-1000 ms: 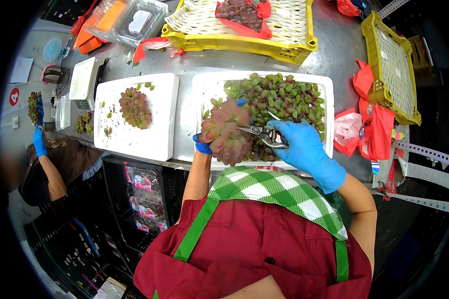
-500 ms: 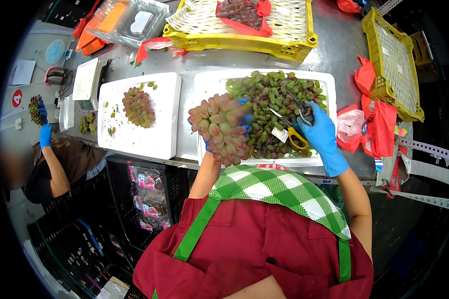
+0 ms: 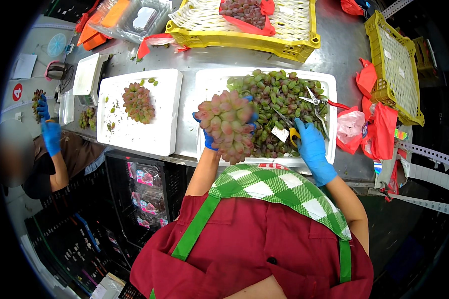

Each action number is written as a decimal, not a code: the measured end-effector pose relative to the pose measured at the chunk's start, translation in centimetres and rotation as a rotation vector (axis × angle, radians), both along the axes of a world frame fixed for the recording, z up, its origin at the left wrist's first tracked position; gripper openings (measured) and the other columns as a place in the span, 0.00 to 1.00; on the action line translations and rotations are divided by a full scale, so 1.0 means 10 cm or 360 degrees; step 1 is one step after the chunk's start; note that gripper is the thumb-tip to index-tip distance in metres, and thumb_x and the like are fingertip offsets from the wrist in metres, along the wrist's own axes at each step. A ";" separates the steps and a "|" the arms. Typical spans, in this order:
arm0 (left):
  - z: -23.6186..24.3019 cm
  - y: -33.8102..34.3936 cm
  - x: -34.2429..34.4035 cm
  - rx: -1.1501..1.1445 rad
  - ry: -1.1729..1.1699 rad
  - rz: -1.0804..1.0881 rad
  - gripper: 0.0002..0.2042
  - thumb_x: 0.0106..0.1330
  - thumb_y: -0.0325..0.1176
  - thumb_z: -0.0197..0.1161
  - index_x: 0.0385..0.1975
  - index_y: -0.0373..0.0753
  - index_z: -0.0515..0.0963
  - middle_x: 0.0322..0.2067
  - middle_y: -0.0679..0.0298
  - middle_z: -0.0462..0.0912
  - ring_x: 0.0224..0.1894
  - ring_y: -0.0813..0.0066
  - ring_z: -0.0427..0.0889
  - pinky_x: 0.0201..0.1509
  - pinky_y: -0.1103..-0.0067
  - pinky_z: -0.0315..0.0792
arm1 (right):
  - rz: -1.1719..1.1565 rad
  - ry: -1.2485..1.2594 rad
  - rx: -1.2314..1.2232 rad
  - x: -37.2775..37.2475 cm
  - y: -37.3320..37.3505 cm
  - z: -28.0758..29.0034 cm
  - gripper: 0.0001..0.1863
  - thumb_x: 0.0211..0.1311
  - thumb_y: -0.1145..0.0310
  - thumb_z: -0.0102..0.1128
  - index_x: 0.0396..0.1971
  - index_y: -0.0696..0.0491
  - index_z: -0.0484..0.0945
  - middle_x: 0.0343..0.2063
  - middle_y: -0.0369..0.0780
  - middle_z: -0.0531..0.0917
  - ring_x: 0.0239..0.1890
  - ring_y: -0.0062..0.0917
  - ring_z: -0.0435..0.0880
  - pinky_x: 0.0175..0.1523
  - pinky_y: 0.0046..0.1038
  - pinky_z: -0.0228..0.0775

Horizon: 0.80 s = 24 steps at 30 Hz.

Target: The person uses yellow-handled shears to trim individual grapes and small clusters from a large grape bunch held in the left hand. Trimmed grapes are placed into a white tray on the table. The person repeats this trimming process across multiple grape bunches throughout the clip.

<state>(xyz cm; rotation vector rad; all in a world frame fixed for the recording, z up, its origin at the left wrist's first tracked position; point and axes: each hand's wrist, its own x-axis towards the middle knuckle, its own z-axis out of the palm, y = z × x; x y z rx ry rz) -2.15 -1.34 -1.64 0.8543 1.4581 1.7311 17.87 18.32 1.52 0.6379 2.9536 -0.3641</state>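
A large bunch of pink-green grapes [image 3: 227, 127] is held up over the near left part of the right-hand white foam tray [image 3: 203, 79]. Behind it my blue-gloved left hand [image 3: 210, 141] is closed on the bunch, most of its fingers hidden. My right hand [image 3: 313, 149], also gloved in blue, closes around the yellow handle of a pair of scissors [image 3: 294, 135]; the blades point up and left over many loose grapes [image 3: 269, 94]. Red-handled pruning shears [image 3: 316, 101] lie with jaws apart on the tray's right side. A white label [image 3: 280, 133] rests on the loose grapes.
Left of my tray, another foam tray [image 3: 134, 129] holds one grape bunch [image 3: 138, 103]. Beyond are a scale [image 3: 87, 74], clear plastic boxes [image 3: 144, 22] and a yellow crate [image 3: 244, 40]. Red wrapping [image 3: 381, 124] and another yellow crate [image 3: 396, 70] lie right. A co-worker [image 3: 52, 149] handles grapes at left.
My right hand has let go of the pruning shears, which now lie at the tray's right, and has moved down-left onto the scissors. The grape bunch has shifted slightly. The co-worker's near hand has moved.
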 end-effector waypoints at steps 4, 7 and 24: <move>0.11 0.02 0.03 0.0841 -0.1406 -0.0011 0.30 0.59 0.54 0.46 0.59 0.46 0.53 0.58 0.59 0.56 0.58 0.58 0.58 0.59 0.65 0.57 | -0.0254 0.0016 -0.0601 -0.01 0.11 0.11 0.30 0.45 0.77 0.56 0.52 0.51 0.61 0.45 0.45 0.73 0.40 0.36 0.77 0.44 0.32 0.69; 0.09 -0.02 -0.03 0.0624 -0.1185 -0.0144 0.33 0.56 0.59 0.44 0.60 0.47 0.53 0.58 0.57 0.56 0.57 0.56 0.60 0.56 0.61 0.60 | -0.0361 0.0491 -0.1055 -0.05 0.05 0.32 0.29 0.47 0.79 0.54 0.53 0.53 0.60 0.47 0.43 0.73 0.43 0.30 0.77 0.47 0.28 0.68; 0.35 0.08 -0.05 0.0738 -0.1326 0.0027 0.12 0.62 0.41 0.47 0.38 0.41 0.66 0.40 0.66 0.67 0.44 0.76 0.65 0.46 0.83 0.64 | 0.0323 -0.0748 -0.2629 -0.74 -0.10 1.78 0.16 0.59 0.66 0.50 0.45 0.56 0.71 0.21 0.37 0.77 0.22 0.18 0.75 0.26 0.20 0.68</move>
